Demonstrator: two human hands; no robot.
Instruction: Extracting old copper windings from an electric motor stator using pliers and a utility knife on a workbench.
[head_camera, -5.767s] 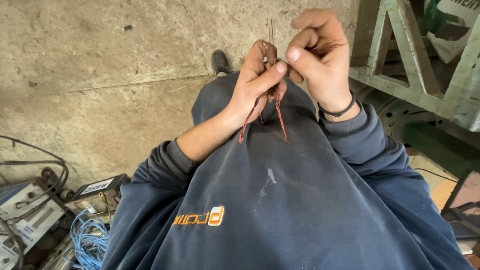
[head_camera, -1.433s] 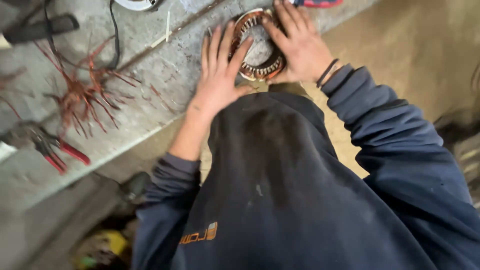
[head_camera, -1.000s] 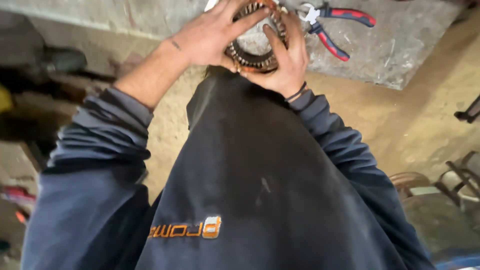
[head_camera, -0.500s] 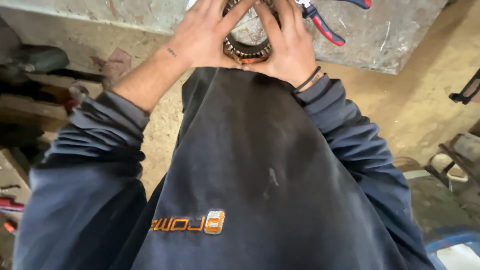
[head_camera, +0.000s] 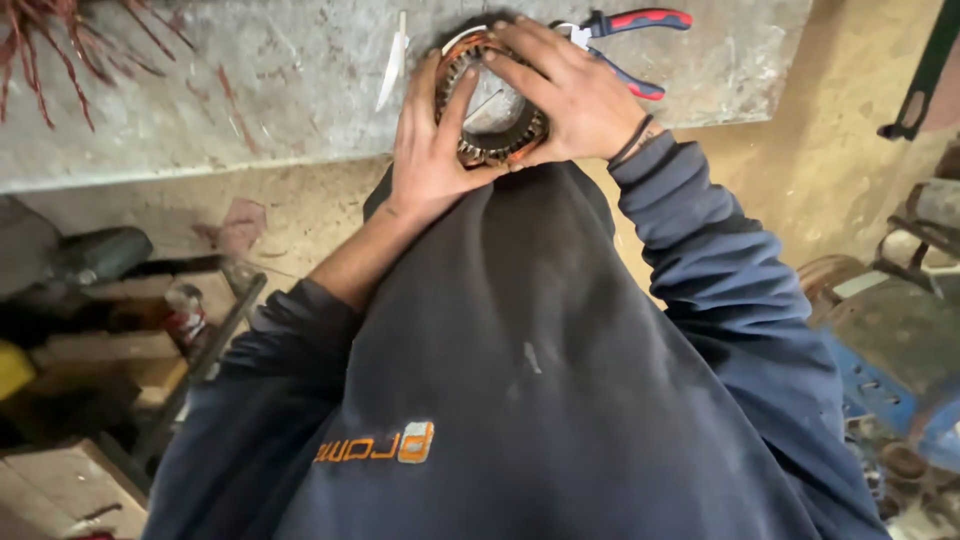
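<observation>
Item: motor stator ring (head_camera: 492, 120), at the table's (head_camera: 250, 100) near edge. My left hand (head_camera: 430, 150) and right hand (head_camera: 570, 95) grip it, fingers clasping its rim. Likely heavy, rigid; copper windings delicate, so hold the outer rim. Pliers (head_camera: 630, 40) just beside.

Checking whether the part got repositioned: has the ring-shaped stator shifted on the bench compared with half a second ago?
Cannot tell. The stator sits near the pliers as before; the camera itself moved.

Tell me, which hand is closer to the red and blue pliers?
The right hand. It rests on the metal ring, with the pliers right behind it on the slab. The left hand grips the ring's far side.
</observation>
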